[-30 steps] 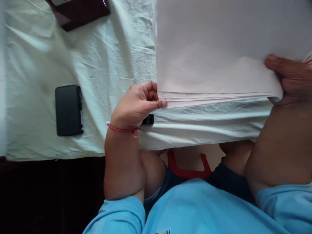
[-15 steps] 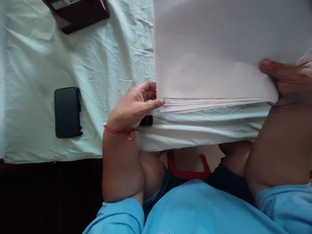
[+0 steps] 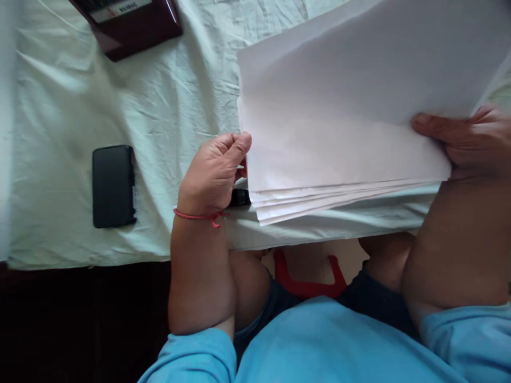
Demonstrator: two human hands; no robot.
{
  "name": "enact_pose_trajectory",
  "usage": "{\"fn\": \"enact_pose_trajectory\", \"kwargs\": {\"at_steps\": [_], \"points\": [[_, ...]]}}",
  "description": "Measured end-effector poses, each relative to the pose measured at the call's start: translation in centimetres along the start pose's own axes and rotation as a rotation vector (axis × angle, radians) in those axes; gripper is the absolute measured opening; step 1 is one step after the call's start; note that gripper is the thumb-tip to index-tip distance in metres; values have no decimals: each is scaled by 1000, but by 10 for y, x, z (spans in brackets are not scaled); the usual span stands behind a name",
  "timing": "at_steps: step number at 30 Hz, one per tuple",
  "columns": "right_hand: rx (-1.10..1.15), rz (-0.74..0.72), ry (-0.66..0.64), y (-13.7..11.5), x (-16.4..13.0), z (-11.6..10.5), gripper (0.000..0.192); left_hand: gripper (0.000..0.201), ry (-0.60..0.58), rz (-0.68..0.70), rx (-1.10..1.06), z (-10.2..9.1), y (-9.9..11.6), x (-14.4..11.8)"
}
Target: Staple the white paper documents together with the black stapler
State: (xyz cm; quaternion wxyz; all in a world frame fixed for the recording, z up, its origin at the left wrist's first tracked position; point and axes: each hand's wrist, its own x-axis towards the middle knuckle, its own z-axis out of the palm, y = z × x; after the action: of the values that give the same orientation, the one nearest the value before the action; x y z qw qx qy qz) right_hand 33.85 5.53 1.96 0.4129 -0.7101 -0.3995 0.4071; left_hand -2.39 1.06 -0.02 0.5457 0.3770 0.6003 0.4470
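A stack of large white paper sheets [image 3: 339, 117] fills the upper right, its near edges fanned out in several layers. On the right, my right hand [image 3: 469, 141] grips the stack with the thumb on top and the fingers hidden beneath. My left hand [image 3: 217, 170] is closed at the left edge of the sheets, thumb bent against the fingers at the paper's margin. A small black object [image 3: 240, 197] lies under the left wrist, partly covered by the hand and the paper.
A pale green cloth [image 3: 167, 117] with wrinkles covers the table. On it lie a black rectangular case [image 3: 114, 186] at left and a dark maroon box [image 3: 139, 29] with a label at the top. Below the table edge, part of a red plastic seat [image 3: 307, 287] shows between the legs.
The stack has tilted, its left end coming nearer to me and its layers fanning wider. My left thumb has moved up from the near corner along the left edge. My right hand has shifted slightly left.
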Motion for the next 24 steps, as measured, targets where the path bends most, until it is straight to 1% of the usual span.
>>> {"fn": "enact_pose_trajectory", "kwargs": {"at_steps": [2, 4, 6, 8, 11, 13, 15, 17, 19, 21, 23, 24], "points": [[10, 33, -35, -3, -5, 1, 32, 30, 14, -5, -48, 1, 0, 0], [59, 21, -89, -3, -8, 1, 32, 26, 0, 14, -95, 0, -2, 0], [89, 0, -119, -2, -9, 1, 34, 28, -19, 31, -115, -1, -5, 1], [84, -1, -116, 1, -8, -1, 34, 34, -9, 41, -98, -3, -8, 2], [59, 8, -96, 2, -7, -2, 29, 40, 22, 32, -66, -4, -11, 4], [41, 15, -77, 1, -8, -3, 29, 40, 16, 18, -46, -3, -12, 4], [29, 12, -61, 1, -8, -3, 30, 40, 5, 36, -48, -1, -11, 4], [28, 6, -86, 1, -9, -3, 28, 39, 6, 81, -73, 1, -10, 2], [43, 11, -154, 2, -8, -4, 24, 38, 9, 130, -99, 2, -9, 1], [71, -7, -239, 4, -6, -5, 28, 34, 0, 168, -124, 1, -8, 0], [92, -65, -298, 8, -3, -4, 40, 29, -12, 217, -163, 0, -9, 1], [95, -105, -301, 10, -1, -4, 47, 29, -15, 254, -195, -1, -10, 3]]}}
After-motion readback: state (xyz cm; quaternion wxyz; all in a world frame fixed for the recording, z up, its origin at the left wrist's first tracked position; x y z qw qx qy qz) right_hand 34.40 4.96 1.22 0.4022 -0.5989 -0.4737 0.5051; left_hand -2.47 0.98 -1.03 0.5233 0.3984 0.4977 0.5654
